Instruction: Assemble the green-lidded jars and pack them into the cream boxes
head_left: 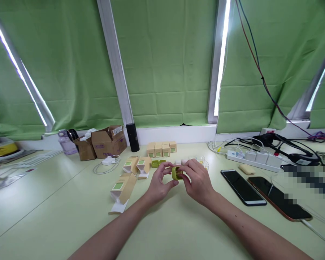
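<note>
A small olive-green case [174, 174] is held above the table between my two hands. My left hand [160, 183] grips its left side with thumb and fingers. My right hand [198, 181] has its fingers closed at the case's right side and opening; whether they pinch something inside is hidden. Just behind lies another green case [158, 163], lid up. To the left, several opened cardboard boxes with green squares rest on the table, the closest box [124, 186] with its white flap folded out. Partly covered by my right hand are small clear and whitish pieces [203, 162].
Several closed small boxes [158, 149] stand at the back. A black cylinder [132, 137] and brown cartons [108, 142] are back left, near a white charger [108, 161]. On the right lie a phone [243, 187], another phone [280, 198] and a power strip [256, 160] with tangled cables.
</note>
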The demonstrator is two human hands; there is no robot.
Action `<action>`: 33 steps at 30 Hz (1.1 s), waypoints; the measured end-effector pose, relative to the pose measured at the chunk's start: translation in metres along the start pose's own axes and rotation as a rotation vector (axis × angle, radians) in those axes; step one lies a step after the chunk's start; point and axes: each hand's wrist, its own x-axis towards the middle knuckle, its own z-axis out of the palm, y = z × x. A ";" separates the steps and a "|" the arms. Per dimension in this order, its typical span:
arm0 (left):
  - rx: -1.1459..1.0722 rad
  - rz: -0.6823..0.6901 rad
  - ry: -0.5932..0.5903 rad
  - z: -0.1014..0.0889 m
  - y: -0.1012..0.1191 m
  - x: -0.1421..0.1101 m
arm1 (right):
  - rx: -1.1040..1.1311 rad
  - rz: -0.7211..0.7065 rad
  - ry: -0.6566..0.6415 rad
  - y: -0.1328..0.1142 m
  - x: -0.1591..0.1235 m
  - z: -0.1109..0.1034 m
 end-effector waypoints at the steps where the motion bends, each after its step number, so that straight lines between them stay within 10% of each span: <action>1: 0.003 -0.003 0.003 0.000 0.000 0.000 | -0.005 -0.004 -0.005 0.000 0.000 0.000; 33: 0.048 -0.083 -0.021 -0.004 0.002 0.001 | 0.054 -0.123 -0.023 0.009 -0.003 0.006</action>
